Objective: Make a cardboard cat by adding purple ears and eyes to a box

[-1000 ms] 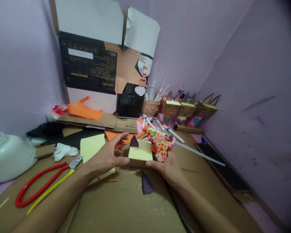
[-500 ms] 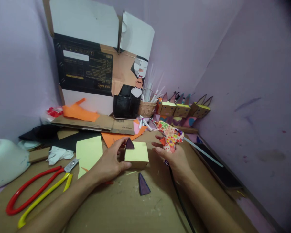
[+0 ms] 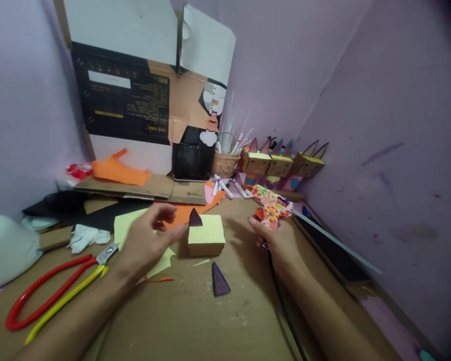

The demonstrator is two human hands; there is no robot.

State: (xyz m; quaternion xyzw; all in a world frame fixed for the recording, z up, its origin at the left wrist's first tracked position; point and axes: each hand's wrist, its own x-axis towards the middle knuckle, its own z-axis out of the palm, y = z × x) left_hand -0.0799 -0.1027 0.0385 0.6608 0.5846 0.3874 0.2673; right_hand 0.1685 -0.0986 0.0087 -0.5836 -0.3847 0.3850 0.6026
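Observation:
A small cardboard box (image 3: 206, 233) with a pale yellow top stands mid-table, and one dark purple triangle (image 3: 195, 218) rises from its left back corner. Just left of the box, my left hand (image 3: 148, 240) is raised with its fingers apart and nothing in them. My right hand (image 3: 278, 240) is closed round the handle of a flower-patterned glue gun (image 3: 272, 209), which points left; a clear stick runs out of its back. A second purple triangle (image 3: 220, 281) lies flat in front of the box.
Large red and yellow scissors (image 3: 60, 286), crumpled white tissue (image 3: 86, 238) and yellow paper (image 3: 126, 225) lie left. Behind stand an opened carton (image 3: 124, 100), a basket of sticks (image 3: 225, 164) and several eared boxes (image 3: 281, 164). A dark tray (image 3: 334, 250) is at right.
My left hand has let go of the box and moved left. My right hand has shifted slightly right with the glue gun, its fingers now closer round the handle.

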